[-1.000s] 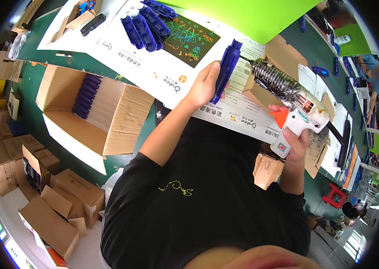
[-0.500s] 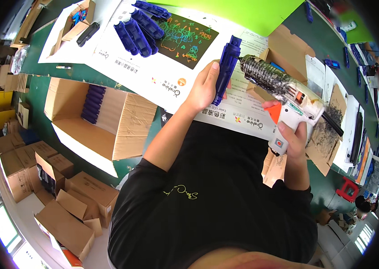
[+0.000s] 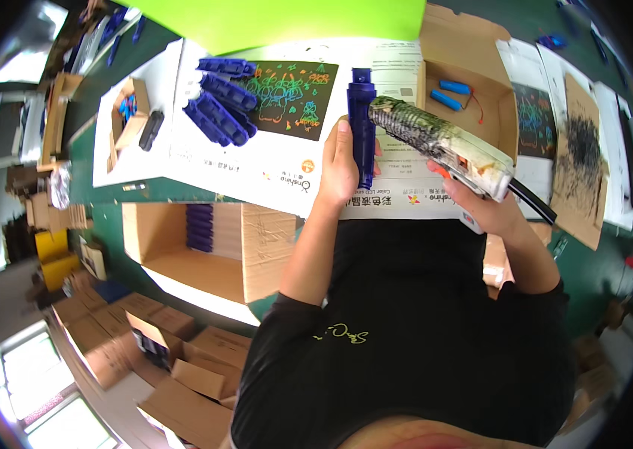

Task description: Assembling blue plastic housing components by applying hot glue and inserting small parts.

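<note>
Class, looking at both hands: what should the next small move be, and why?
Perhaps guide the glue gun slowly along the blue casing: the right hand grips the gun, its nose at the casing's edge, while the left hand holds the casing. Whether the tip touches is unclear.

Your bench is brightly lit, inside a black fisheye rim.
Take the blue casing [image 3: 362, 135] as your mark: above it, the lime-green panel [image 3: 294, 21] glows strongly, and the white sheets [image 3: 279, 153] around it wash out towards pure white. To its right, you get pale highlights on the glue gun [image 3: 444, 142], whose detail looks a little soft. Far below and left of it, the windows [image 3: 25, 374] burn out and lean with the lens curve. Directly below it, your black shirt [image 3: 421, 322] swallows most folds. Far left of it, the yellow bins [image 3: 54, 269] look dim and blurred.
</note>
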Motion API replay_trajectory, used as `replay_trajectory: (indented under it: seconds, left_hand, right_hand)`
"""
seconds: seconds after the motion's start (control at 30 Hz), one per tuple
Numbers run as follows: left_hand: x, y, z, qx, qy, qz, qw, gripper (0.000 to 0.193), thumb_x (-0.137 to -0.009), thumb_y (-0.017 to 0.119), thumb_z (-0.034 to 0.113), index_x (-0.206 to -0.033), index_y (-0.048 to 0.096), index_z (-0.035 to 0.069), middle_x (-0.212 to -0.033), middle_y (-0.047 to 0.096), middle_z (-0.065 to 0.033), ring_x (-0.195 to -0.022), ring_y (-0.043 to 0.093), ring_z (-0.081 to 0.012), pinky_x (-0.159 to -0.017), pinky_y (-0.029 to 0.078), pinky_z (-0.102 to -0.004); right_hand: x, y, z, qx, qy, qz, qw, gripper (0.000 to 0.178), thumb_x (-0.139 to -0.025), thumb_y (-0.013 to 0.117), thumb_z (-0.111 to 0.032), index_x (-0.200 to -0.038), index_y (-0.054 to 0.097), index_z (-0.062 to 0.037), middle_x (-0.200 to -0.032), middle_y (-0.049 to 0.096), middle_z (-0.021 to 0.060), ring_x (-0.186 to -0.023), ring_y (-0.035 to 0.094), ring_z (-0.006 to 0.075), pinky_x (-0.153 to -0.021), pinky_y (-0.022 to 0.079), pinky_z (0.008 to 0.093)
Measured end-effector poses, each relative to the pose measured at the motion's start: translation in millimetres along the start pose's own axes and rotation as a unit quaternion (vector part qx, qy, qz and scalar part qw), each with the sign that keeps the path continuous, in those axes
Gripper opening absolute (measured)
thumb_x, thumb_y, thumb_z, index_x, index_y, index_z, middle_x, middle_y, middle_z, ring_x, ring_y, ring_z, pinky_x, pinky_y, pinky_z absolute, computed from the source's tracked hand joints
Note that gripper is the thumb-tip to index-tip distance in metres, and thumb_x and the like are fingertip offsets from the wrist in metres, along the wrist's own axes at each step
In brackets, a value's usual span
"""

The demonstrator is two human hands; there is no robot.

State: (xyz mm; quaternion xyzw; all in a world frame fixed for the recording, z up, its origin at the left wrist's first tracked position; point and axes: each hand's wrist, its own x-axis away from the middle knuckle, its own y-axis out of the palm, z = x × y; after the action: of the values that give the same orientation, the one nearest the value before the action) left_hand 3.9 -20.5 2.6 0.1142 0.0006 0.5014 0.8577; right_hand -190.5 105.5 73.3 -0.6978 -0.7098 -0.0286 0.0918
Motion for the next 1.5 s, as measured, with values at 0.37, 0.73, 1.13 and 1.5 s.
replay_trajectory:
  seconds: [0.37, 0.73, 1.13, 1.5]
  left_hand:
    - [-1.6, 11.8, -12.8, -0.012, 0.025, 0.032, 0.999, 0.047, -0.102, 0.022, 0.042, -0.099, 0.046, 0.001, -0.068, 0.055, -0.0102, -0.046, 0.053, -0.0158, -0.042, 0.044, -0.0252]
    - [1.7, 10.7, -11.8, -0.065, 0.035, 0.024, 0.997, 0.046, -0.101, 0.023, 0.042, -0.098, 0.045, 0.002, -0.068, 0.055, -0.0095, -0.047, 0.053, -0.0148, -0.043, 0.045, -0.0245]
    - [3.1, 15.2, -11.4, -0.076, 0.033, 0.018, 0.996, 0.049, -0.101, 0.023, 0.043, -0.111, 0.046, 0.0, -0.069, 0.056, -0.0085, -0.048, 0.054, -0.0142, -0.043, 0.045, -0.0239]
    - [1.6, 16.2, -13.3, -0.036, 0.03, 0.063, 0.997, 0.05, -0.101, 0.025, 0.041, -0.12, 0.047, 0.0, -0.078, 0.059, -0.0116, -0.05, 0.056, -0.019, -0.043, 0.046, -0.0288]
  right_hand:
    - [0.9, -7.8, 13.0, 0.017, -0.054, 0.077, 0.995, 0.035, -0.084, 0.067, -0.016, -0.115, 0.057, -0.0013, -0.101, 0.063, 0.0088, -0.091, 0.059, 0.0169, -0.081, 0.048, 0.0306]
    - [15.6, -13.2, 28.6, 0.073, -0.098, 0.08, 0.989, 0.037, -0.083, 0.065, -0.019, -0.115, 0.057, -0.0014, -0.102, 0.062, 0.011, -0.093, 0.058, 0.0205, -0.083, 0.045, 0.0318]
    - [21.6, -13.1, 36.6, 0.016, -0.128, 0.066, 0.989, 0.029, -0.083, 0.062, -0.014, -0.108, 0.058, 0.0007, -0.096, 0.063, 0.0102, -0.086, 0.058, 0.0193, -0.077, 0.046, 0.0313]
    - [30.2, -10.9, 29.1, 0.066, -0.105, 0.039, 0.991, 0.026, -0.079, 0.065, -0.015, -0.099, 0.061, 0.002, -0.079, 0.063, 0.0115, -0.07, 0.058, 0.0199, -0.065, 0.046, 0.0309]
